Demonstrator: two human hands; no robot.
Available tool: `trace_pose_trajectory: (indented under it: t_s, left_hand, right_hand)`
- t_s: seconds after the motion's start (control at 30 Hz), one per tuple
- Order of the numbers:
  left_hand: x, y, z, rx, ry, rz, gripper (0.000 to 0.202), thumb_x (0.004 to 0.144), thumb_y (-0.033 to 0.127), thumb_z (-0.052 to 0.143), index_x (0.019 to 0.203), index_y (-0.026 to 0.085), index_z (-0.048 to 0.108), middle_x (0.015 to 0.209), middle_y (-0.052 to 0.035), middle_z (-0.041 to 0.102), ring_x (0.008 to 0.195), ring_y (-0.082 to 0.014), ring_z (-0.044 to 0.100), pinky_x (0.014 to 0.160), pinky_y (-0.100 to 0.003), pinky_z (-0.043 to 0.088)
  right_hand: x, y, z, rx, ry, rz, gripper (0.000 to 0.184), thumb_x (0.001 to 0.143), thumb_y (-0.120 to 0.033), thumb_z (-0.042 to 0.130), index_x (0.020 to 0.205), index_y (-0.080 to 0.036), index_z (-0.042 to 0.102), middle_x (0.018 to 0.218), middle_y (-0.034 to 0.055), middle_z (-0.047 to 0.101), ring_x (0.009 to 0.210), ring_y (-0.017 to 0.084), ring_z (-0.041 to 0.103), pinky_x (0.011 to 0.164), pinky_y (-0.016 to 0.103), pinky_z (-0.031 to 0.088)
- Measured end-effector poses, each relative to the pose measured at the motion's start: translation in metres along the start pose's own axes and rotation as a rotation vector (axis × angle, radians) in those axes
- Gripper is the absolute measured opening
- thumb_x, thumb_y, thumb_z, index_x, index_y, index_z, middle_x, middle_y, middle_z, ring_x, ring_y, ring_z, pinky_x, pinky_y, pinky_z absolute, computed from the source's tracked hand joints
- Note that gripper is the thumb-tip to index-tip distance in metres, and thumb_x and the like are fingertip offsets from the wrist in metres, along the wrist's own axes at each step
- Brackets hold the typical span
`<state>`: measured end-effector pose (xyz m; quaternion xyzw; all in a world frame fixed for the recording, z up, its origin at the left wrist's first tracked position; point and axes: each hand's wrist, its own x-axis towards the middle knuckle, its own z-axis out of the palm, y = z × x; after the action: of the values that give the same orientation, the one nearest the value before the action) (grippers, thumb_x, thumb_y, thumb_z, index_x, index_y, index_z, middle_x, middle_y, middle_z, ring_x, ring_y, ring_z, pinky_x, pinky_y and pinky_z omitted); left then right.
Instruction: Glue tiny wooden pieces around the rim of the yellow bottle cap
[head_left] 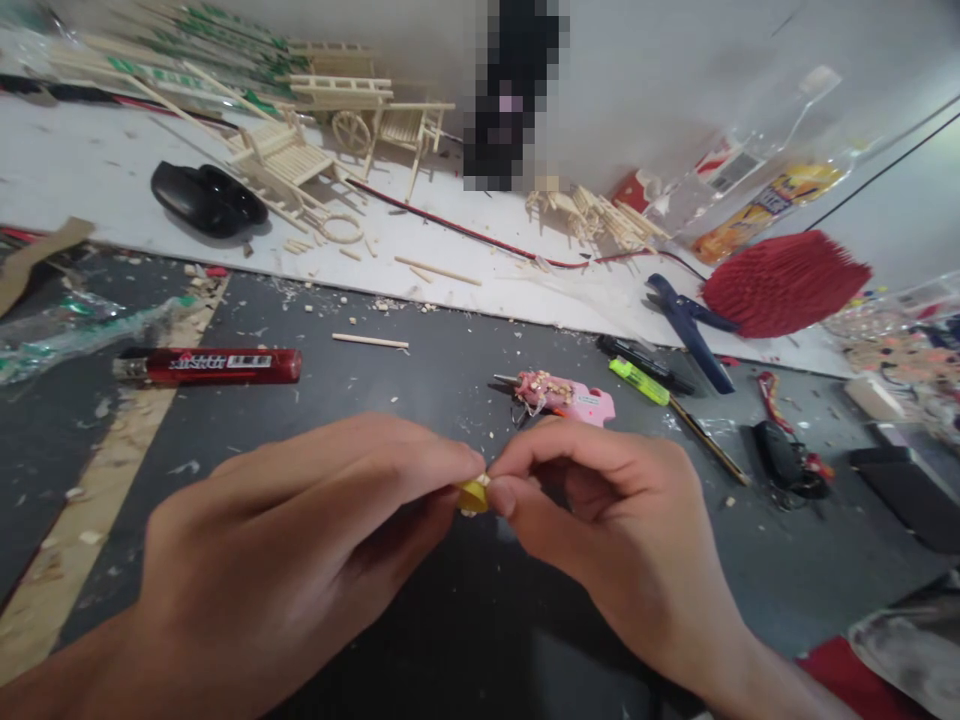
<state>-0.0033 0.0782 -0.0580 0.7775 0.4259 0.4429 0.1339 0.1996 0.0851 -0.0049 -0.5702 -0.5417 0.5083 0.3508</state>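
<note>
My left hand point(300, 540) is closed in a pinch on a small yellow piece point(472, 495), which is mostly covered by the fingers. From the other side my right hand point(607, 540) meets it, thumb and forefinger pressed together at the piece's right edge. A pale bit shows at the fingertips, too small to name. Just beyond the hands lies a pink glue gun point(570, 398) with crusted bits around its nozzle. A short wooden stick point(370, 341) rests on the dark table point(420, 385) past my left hand.
A red tube with a barcode point(217, 365) lies at left. Small wooden carts point(289, 160) stand behind, near a black rounded case point(208, 200). To the right are a yellow-green marker point(637, 381), blue-handled cutters point(690, 330), a red spiky object point(787, 283) and keys point(787, 465).
</note>
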Motion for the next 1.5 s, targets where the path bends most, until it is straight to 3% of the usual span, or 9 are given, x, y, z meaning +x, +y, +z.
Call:
trace_pose_trajectory:
  t_s: [0.5,0.73,0.87,0.97,1.07,1.17,1.3,1.37,1.5]
  left_hand:
    - [0.003,0.005,0.0,-0.053,0.041,-0.032,0.035,0.101,0.009,0.062,0.107,0.04,0.077,0.1,0.0189,0.089,0.072,-0.0064,0.083,0.082,-0.012,0.066]
    - [-0.001,0.0,0.002,-0.085,0.022,-0.108,0.025,0.097,0.024,0.076,0.109,0.045,0.083,0.1,0.0159,0.09,0.073,-0.0121,0.085,0.074,-0.018,0.065]
    - [0.003,0.003,0.002,0.074,0.005,-0.217,0.021,0.106,0.028,0.07,0.115,0.043,0.082,0.108,0.0138,0.091,0.092,-0.0151,0.089,0.082,-0.019,0.064]
    - [0.007,0.003,0.0,0.034,-0.039,-0.385,0.016,0.106,0.038,0.072,0.117,0.041,0.083,0.106,0.011,0.091,0.093,-0.0184,0.088,0.098,-0.025,0.065]
    - [0.01,0.0,-0.001,-0.134,-0.098,-0.541,0.019,0.099,0.047,0.079,0.116,0.04,0.085,0.101,0.0091,0.091,0.085,-0.0181,0.088,0.083,-0.021,0.069]
    - [0.011,-0.002,0.002,-0.389,-0.117,-0.638,0.021,0.096,0.042,0.081,0.114,0.034,0.086,0.101,0.0034,0.092,0.084,-0.0199,0.089,0.073,-0.02,0.071]
    - [0.009,-0.006,0.008,-0.611,-0.097,-0.699,0.023,0.094,0.043,0.087,0.113,0.03,0.086,0.099,-0.0003,0.091,0.085,-0.0206,0.089,0.078,-0.022,0.073]
    - [0.009,-0.008,0.009,-0.656,-0.113,-0.739,0.026,0.095,0.045,0.088,0.115,0.029,0.085,0.102,-0.0023,0.091,0.091,-0.022,0.089,0.08,-0.023,0.073]
    - [0.011,-0.01,0.013,-0.737,-0.169,-0.799,0.029,0.094,0.043,0.086,0.117,0.024,0.084,0.103,-0.0038,0.09,0.093,-0.0238,0.089,0.082,-0.026,0.073]
  right_hand:
    - [-0.003,0.001,0.003,0.098,0.01,0.043,0.013,0.075,-0.008,0.084,0.069,-0.019,0.078,0.058,-0.0046,0.064,0.05,0.006,0.048,0.046,0.013,0.041]
    - [-0.001,0.0,-0.003,0.027,-0.001,-0.044,0.009,0.083,-0.019,0.088,0.08,-0.022,0.08,0.067,-0.003,0.073,0.058,0.01,0.061,0.052,0.017,0.047]
    - [-0.002,-0.007,-0.038,-0.404,0.107,-0.13,0.018,0.096,-0.043,0.08,0.09,-0.026,0.081,0.068,-0.0022,0.074,0.058,0.015,0.064,0.054,0.026,0.046]
    - [-0.004,-0.001,-0.066,-0.942,0.123,0.033,0.047,0.104,-0.058,0.063,0.069,-0.026,0.07,0.061,0.0009,0.07,0.053,0.019,0.06,0.055,0.034,0.036]
    - [-0.004,0.017,-0.078,-1.086,0.126,0.181,0.041,0.102,-0.057,0.063,0.075,-0.027,0.067,0.068,0.0044,0.075,0.062,0.027,0.068,0.061,0.036,0.038]
    - [-0.006,0.035,-0.08,-0.894,0.144,0.271,0.032,0.098,-0.05,0.072,0.078,-0.025,0.067,0.072,0.0046,0.076,0.069,0.028,0.074,0.065,0.035,0.045]
    - [-0.012,0.046,-0.088,-0.183,0.219,0.274,0.032,0.087,-0.048,0.089,0.091,-0.021,0.073,0.078,0.0025,0.073,0.063,0.02,0.066,0.057,0.029,0.045]
    - [-0.014,0.044,-0.093,0.101,0.189,0.219,0.039,0.08,-0.048,0.096,0.097,-0.021,0.073,0.078,0.0022,0.071,0.059,0.017,0.057,0.053,0.027,0.04]
    - [-0.004,0.039,-0.09,0.3,0.048,0.114,0.04,0.071,-0.047,0.097,0.09,-0.024,0.071,0.066,-0.0047,0.05,0.061,0.016,0.044,0.056,0.028,0.041]
